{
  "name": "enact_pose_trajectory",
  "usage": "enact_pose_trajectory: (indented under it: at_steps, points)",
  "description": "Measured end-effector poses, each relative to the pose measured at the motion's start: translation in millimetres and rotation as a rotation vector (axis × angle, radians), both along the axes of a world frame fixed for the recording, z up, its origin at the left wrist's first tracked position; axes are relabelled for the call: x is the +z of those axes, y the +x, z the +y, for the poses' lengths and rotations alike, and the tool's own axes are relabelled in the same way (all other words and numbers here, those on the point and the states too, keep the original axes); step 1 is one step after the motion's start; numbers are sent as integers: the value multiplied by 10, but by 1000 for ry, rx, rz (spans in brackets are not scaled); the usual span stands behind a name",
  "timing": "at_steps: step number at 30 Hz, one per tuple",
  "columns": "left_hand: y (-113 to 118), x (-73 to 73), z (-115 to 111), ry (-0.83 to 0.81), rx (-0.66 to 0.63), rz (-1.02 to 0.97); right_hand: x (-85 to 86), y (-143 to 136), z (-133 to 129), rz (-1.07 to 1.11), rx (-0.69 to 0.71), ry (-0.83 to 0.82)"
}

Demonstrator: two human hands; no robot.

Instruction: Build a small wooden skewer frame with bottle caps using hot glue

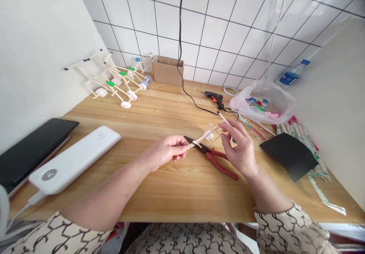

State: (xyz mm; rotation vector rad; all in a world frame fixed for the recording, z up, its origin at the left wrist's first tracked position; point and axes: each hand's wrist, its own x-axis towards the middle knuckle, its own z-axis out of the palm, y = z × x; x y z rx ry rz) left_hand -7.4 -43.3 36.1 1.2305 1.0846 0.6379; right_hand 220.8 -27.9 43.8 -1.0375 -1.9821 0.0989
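Note:
Between my hands is a small frame of thin pale wooden sticks (205, 135), with a short crosspiece near its left end and a black-tipped stick at its upper right. My left hand (172, 148) is closed, pinching the lower left end between thumb and finger. At the other end, my right hand (238, 140) grips the frame between thumb and fingertips. Below it on the table lie pliers with red handles (221, 163), their jaws partly hidden by the sticks. A white block and thin sticks show behind the frame; whether they join it I cannot tell.
Several stick models with bottle-cap wheels (125, 104) stand at back left, beside a cardboard box (168, 70). A glue gun (214, 98), a plastic bag of caps (262, 102), black sheet (289, 156) and wrapped sticks lie right. A white power bank (76, 157) and phone (34, 143) lie left.

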Motion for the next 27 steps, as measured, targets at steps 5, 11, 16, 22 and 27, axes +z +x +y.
enact_pose_trajectory:
  at_steps: [5,11,16,22,27]
  points:
    - [-1,-73,22,-16,1,-11,-21,13,-9,10,23,3]
    - [-7,-72,29,-17,-8,-3,-10,15,-20,0,42,23]
    - [-1,-25,17,-14,-8,-14,8,10,-28,-25,59,40]
    - [6,-6,9,-16,-7,-14,23,-16,-61,-94,18,67]
    - [14,-2,9,-17,2,-27,73,-47,-81,-173,-84,206]
